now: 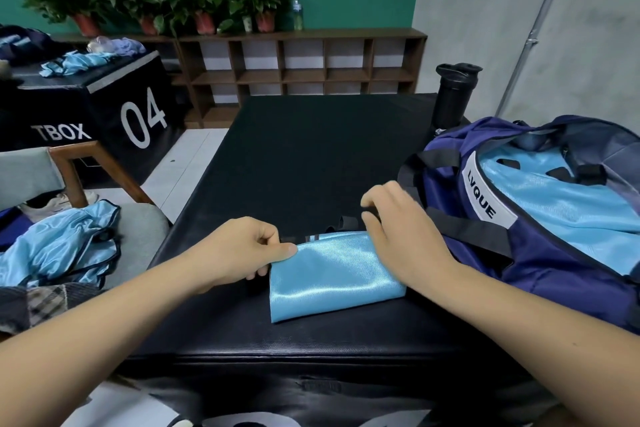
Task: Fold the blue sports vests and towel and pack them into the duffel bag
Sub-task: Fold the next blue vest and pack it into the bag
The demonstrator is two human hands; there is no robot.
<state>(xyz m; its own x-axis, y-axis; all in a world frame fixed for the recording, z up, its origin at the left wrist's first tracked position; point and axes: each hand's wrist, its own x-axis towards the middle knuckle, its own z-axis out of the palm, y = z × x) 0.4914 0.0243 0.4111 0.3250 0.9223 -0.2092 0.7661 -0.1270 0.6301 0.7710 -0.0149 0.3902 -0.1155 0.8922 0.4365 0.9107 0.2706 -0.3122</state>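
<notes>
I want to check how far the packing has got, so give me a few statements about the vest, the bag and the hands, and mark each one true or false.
1. The folded vest lies on the black pad, outside the duffel bag. True.
2. The duffel bag is zipped shut. False: it is open, with a blue vest inside.
3. The left hand pinches the folded vest's left edge. True.
4. The black bottle stands between the person and the bag. False: it stands behind the bag, on the far side.
5. More unfolded vests lie on the chair. True.
</notes>
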